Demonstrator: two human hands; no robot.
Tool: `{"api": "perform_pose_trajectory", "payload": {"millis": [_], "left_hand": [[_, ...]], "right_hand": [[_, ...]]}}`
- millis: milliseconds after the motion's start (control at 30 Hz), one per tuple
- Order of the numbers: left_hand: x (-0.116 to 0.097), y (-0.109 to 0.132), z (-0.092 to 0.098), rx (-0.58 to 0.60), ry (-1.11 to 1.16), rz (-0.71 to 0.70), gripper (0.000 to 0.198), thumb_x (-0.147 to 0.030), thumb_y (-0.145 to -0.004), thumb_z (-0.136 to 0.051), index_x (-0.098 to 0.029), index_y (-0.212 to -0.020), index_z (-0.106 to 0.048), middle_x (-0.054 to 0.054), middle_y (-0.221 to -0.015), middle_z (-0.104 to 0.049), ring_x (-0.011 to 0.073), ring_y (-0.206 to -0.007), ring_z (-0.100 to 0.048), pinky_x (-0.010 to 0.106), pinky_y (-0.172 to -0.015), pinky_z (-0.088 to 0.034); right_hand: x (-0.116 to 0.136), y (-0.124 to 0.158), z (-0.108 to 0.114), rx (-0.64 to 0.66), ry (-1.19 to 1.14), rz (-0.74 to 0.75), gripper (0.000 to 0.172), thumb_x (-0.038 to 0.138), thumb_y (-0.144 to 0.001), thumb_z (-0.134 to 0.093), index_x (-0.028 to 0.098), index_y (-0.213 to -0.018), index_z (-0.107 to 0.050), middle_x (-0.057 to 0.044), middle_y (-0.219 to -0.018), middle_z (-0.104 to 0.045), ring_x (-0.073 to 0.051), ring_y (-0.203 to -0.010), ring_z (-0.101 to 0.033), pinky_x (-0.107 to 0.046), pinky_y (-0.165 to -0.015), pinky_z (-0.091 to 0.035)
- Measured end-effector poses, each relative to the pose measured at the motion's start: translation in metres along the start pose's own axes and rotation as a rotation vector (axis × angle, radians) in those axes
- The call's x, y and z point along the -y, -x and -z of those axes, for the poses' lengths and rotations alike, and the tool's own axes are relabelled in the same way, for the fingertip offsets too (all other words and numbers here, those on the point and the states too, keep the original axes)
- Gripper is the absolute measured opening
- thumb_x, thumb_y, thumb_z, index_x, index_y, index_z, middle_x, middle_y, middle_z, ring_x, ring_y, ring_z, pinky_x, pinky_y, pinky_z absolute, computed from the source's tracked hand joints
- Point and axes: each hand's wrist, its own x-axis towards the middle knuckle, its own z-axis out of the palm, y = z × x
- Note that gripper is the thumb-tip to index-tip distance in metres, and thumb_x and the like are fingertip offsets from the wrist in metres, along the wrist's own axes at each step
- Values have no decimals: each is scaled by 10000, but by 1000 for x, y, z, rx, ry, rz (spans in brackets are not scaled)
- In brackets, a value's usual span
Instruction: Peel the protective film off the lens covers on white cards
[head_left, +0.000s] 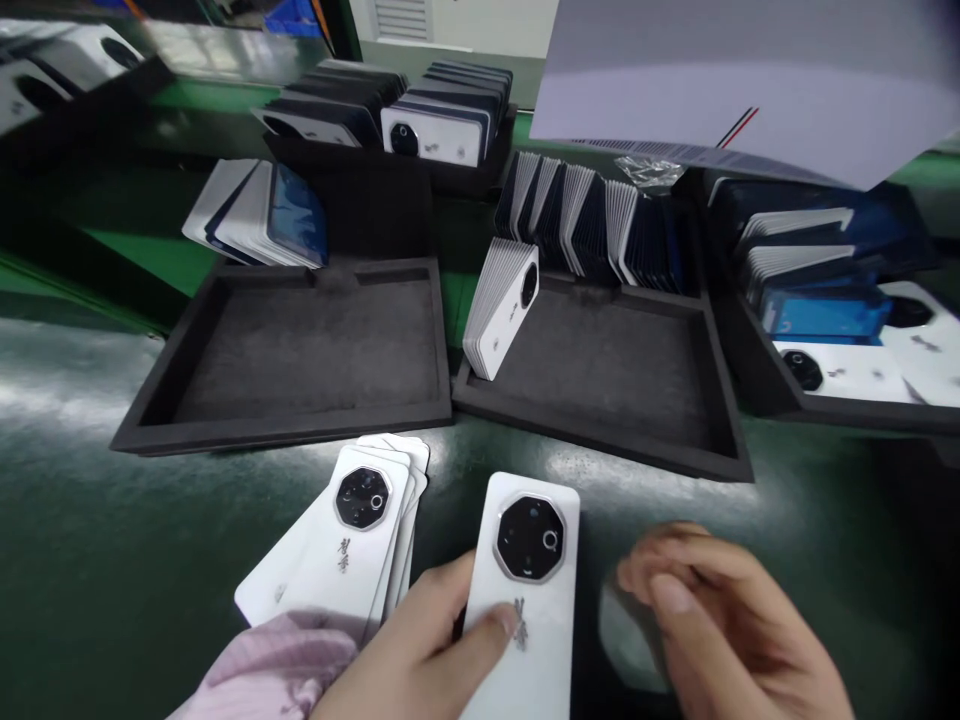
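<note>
My left hand (442, 640) grips a white phone back cover (555, 610), thumb on its face and fingers along its left edge. A black octagonal camera area and dark brush-style lettering mark the cover. To the left, a loose fanned stack of similar white covers (315, 555) lies on the green table, partly behind my sleeve. My right hand (720, 610) is just right of the held cover, apart from it, with thumb and fingers pinched together. Beneath those fingers shows a pale translucent patch (630, 635); whether it is a film or a reflection I cannot tell.
Two shallow black foam trays (300, 425) (622, 435) stand ahead. White covers (499, 320) lean in the right one, with rows of white and dark pieces (585, 215) behind. Another filled tray (855, 405) is at far right. A white sheet (675, 80) hangs overhead.
</note>
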Motion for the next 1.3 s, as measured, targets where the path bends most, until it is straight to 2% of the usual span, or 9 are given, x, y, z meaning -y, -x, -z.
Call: {"api": "perform_pose_trajectory", "payload": {"millis": [100,300,467,567,667,833,967,1300], "left_hand": [[1,-6,-1,75,24,-43,359,-362,-1008,-583,-257,-1321,-724,68,-1322,-757,369,-1301,-625,478,-1102,-489],[-2,-7,-3,117,4,-23,362,-355,-1009,-591,-243,-1328,-719,73,-1304,-763,349,-1266,-646,444,-1062,-506],[-2,-6,-4,133,-9,1,385,-374,-997,-604,-251,-1348,-704,77,-1352,-739,353,-1304,-622,463,-1097,-482],[0,-6,-4,163,11,4,400,-384,-1001,-598,-261,-1371,-688,74,-1358,-736,355,-1305,-626,442,-1069,-516],[5,-6,-5,138,21,4,412,-405,-993,-623,-253,-1369,-690,84,-1390,-717,365,-1335,-601,444,-1082,-517],[7,-5,-6,129,33,8,394,-409,-998,-622,-262,-1355,-699,77,-1372,-728,344,-1259,-648,456,-1102,-495],[4,-5,-5,165,67,-10,368,-349,-998,-619,-273,-1349,-701,53,-1379,-729,317,-1257,-651,423,-1094,-494],[3,-4,-6,135,67,-34,334,-333,-990,-619,-265,-1291,-745,35,-1344,-743,312,-1235,-645,369,-1084,-477]], "right_hand": [[5,2,-9,108,95,-52,55,224,-913,-734,268,-920,-767,-4,-813,-724,-116,-658,-705,-137,-578,-587],[1,-2,-14,121,70,-76,71,221,-905,-749,287,-928,-762,21,-783,-733,-107,-683,-713,-126,-623,-592],[-1,1,-16,205,36,-90,80,213,-922,-725,288,-937,-748,21,-776,-726,-112,-671,-706,-153,-600,-583],[-1,5,-21,152,98,-16,113,189,-923,-714,294,-960,-738,26,-811,-705,-108,-685,-695,-168,-600,-561],[-2,10,-26,91,156,26,125,170,-925,-704,284,-970,-725,23,-824,-682,-112,-670,-675,-199,-567,-528],[-6,14,-29,52,213,110,161,124,-911,-708,265,-988,-719,6,-871,-694,-109,-669,-655,-211,-535,-503],[-7,14,-29,33,224,130,159,115,-903,-711,257,-976,-721,7,-865,-698,-110,-650,-646,-218,-536,-515],[-8,15,-28,41,256,208,205,69,-899,-703,247,-1001,-712,6,-899,-704,-105,-757,-682,-191,-610,-545]]}}
